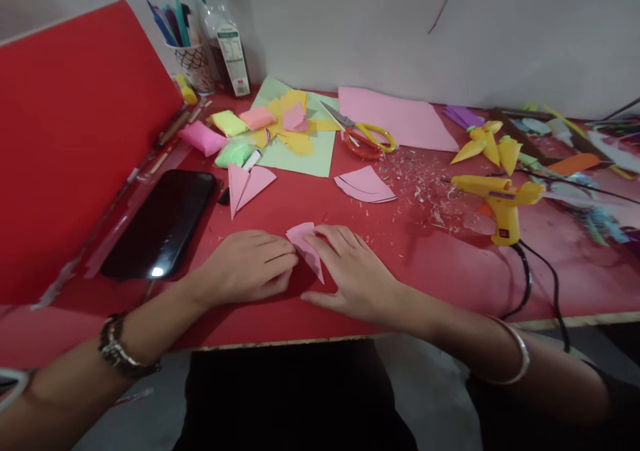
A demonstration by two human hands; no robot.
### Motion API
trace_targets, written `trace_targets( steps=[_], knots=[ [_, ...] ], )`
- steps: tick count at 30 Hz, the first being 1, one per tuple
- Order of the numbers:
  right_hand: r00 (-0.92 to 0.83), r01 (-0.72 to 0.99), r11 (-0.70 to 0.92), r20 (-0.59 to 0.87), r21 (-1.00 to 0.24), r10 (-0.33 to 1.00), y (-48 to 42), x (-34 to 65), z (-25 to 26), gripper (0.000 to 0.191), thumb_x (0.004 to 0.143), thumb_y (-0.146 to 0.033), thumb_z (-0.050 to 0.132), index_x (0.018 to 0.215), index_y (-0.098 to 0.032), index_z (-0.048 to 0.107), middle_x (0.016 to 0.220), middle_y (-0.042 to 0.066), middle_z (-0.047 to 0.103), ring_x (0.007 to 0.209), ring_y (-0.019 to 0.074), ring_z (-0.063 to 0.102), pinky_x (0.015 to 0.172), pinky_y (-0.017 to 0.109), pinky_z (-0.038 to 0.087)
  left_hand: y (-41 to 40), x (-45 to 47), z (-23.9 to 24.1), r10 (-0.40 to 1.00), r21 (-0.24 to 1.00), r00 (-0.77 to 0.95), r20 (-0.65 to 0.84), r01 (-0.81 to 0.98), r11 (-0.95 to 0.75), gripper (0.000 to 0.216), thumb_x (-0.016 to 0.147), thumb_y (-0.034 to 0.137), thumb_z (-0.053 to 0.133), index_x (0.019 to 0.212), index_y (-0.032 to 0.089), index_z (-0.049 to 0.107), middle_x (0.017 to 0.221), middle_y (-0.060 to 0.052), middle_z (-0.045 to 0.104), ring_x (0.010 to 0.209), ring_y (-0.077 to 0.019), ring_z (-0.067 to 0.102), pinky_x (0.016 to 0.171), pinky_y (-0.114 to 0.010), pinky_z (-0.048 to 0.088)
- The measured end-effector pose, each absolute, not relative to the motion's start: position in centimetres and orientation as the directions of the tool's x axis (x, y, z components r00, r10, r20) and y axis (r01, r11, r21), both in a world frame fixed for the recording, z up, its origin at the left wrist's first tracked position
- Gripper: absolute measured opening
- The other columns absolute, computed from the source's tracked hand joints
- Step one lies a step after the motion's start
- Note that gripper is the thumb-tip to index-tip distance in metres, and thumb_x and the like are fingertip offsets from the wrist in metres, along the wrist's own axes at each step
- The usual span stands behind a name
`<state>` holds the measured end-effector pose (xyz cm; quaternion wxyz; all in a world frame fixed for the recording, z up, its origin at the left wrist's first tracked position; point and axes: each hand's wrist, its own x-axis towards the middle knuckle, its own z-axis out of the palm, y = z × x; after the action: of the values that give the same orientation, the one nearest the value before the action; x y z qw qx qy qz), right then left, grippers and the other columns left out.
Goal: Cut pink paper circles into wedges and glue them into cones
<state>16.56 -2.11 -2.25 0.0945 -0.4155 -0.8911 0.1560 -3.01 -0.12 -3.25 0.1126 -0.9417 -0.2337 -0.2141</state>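
A small pink paper piece [309,254], folded to a narrow point towards me, lies on the red tabletop between my hands. My left hand [253,262] is closed, fingers curled under, its knuckles and fingertips against the paper's left edge. Fingertips of my right hand [353,271] rest on the paper's right side; its fingers are stretched out and the thumb lies apart on the table. Beyond them are a folded pink cone-like piece [250,185] and a flat pink wedge [366,184] with dark curved lines. Parts of the paper under my fingers are hidden.
At left lie a black phone [163,221] and a large red board [75,151]. Scissors [363,134] rest on pink sheets [400,114] at the back. A yellow glue gun [503,204] with a cord is at right, near scattered shavings [423,177].
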Motion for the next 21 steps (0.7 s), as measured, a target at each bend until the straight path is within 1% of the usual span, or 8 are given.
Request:
trace_targets(
  steps=[4,6,8,13,15,17,19,21],
  knots=[
    [-0.606,0.751,0.583,0.027,-0.308,0.795,-1.4,16.0,-1.7,0.041,0.076,-0.031,0.057,0.112,-0.015,0.05,0.113,0.012,0.052,0.101,0.0247,0.048,0.086,0.044,0.043,-0.1,-3.0,-3.2,0.405,-0.134,0.789,0.462,0.513,-0.848,0.031,0.082,0.014,0.035,0.062,0.018,0.059,0.065,-0.001,0.068,0.054,-0.0121,0.058,0.054,-0.024,0.045],
    [-0.615,0.745,0.588,0.018,-0.314,0.789,-1.0,16.0,-1.3,0.034,0.076,-0.021,0.054,0.11,-0.015,0.052,0.11,0.011,0.054,0.097,0.0228,0.05,0.084,0.041,0.044,-0.2,-3.0,-3.2,0.409,-0.123,0.782,0.47,0.517,-0.847,0.031,0.082,0.013,0.034,0.063,0.018,0.058,0.065,0.0,0.067,0.054,-0.012,0.058,0.054,-0.024,0.045],
    [-0.623,0.739,0.587,-0.002,-0.331,0.782,-0.7,16.0,-1.0,0.035,0.076,-0.014,0.052,0.111,-0.012,0.051,0.109,0.012,0.055,0.097,0.0225,0.051,0.083,0.04,0.045,-0.2,-3.0,-3.1,0.42,-0.102,0.771,0.479,0.525,-0.845,0.03,0.082,0.012,0.034,0.063,0.018,0.057,0.064,0.0,0.067,0.055,-0.0118,0.058,0.054,-0.023,0.045],
    [-0.596,0.764,0.555,-0.03,-0.33,0.803,0.0,16.1,-1.0,0.049,0.073,-0.002,0.046,0.122,-0.006,0.042,0.112,0.016,0.053,0.105,0.0243,0.049,0.085,0.041,0.045,-0.2,-3.1,-3.0,0.448,-0.056,0.731,0.514,0.549,-0.834,0.029,0.08,0.011,0.034,0.06,0.018,0.054,0.059,0.001,0.065,0.051,-0.0118,0.057,0.05,-0.023,0.044],
    [-0.6,0.753,0.554,-0.025,-0.354,0.799,0.2,16.1,-1.1,0.052,0.072,-0.002,0.046,0.124,-0.008,0.04,0.114,0.016,0.053,0.108,0.0241,0.047,0.086,0.041,0.044,0.0,-3.2,-2.9,0.463,-0.034,0.713,0.526,0.562,-0.826,0.029,0.079,0.01,0.034,0.06,0.018,0.054,0.057,0.001,0.064,0.051,-0.0117,0.057,0.05,-0.023,0.044],
    [-0.616,0.728,0.559,-0.019,-0.396,0.788,0.4,16.0,-1.0,0.053,0.072,-0.008,0.052,0.124,-0.009,0.041,0.115,0.016,0.052,0.109,0.0248,0.046,0.088,0.042,0.043,0.2,-3.3,-2.8,0.483,0.012,0.677,0.555,0.574,-0.819,0.027,0.078,0.01,0.036,0.061,0.018,0.054,0.057,0.001,0.063,0.052,-0.0115,0.058,0.05,-0.022,0.044],
    [-0.626,0.713,0.561,-0.021,-0.421,0.78,0.6,15.9,-1.0,0.057,0.071,-0.018,0.059,0.124,-0.009,0.041,0.116,0.016,0.051,0.109,0.0261,0.045,0.089,0.043,0.041,0.6,-3.5,-2.7,0.504,0.085,0.618,0.604,0.578,-0.812,0.025,0.079,0.011,0.037,0.063,0.018,0.054,0.059,0.0,0.064,0.053,-0.0112,0.059,0.05,-0.021,0.045],
    [-0.626,0.718,0.557,-0.037,-0.417,0.779,0.7,15.7,-1.0,0.06,0.071,-0.021,0.061,0.125,-0.008,0.04,0.118,0.016,0.05,0.109,0.0264,0.044,0.091,0.042,0.04,0.8,-3.6,-2.5,0.53,0.173,0.555,0.641,0.569,-0.804,0.023,0.079,0.012,0.038,0.065,0.017,0.055,0.06,-0.001,0.064,0.054,-0.0106,0.059,0.052,-0.02,0.046]
  ],
)
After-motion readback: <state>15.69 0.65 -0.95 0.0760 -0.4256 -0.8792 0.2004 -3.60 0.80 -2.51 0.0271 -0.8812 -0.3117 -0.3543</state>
